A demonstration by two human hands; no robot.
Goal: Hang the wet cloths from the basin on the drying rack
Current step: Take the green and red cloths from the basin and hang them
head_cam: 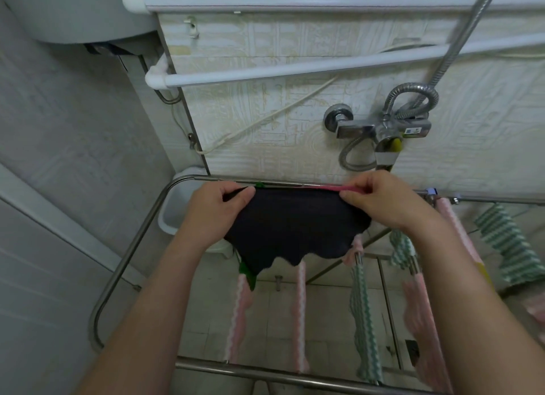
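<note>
Pale embossed tiles are lining the wall of a small washroom, and a chrome shower mixer (380,129) is sitting on that wall with its hose (460,40) looping upward.

Below it, the left hand (219,206) is pinching the upper left corner of a dark cloth (295,226) between curled thumb and forefinger. The right hand (380,201) is gripping the upper right corner the same way, so the cloth is stretching flat between them. A thin pink edge (333,187) is showing along the top by the right fingers; whether it belongs to this cloth cannot be told.

The cloth's top edge is running level with the far rail of the drying rack (129,256), and its wavy lower hem is hanging free. Whether it is already lying over the rail is unclear.

Under and nearer than the cloth, two pink cloths (300,315) are hanging from inner rails. Beside them a green striped cloth (361,312) is hanging, and more pink and green ones are draping off to the right.

A white basin (174,212) is standing beyond the rack's left corner, against the wall.
</note>
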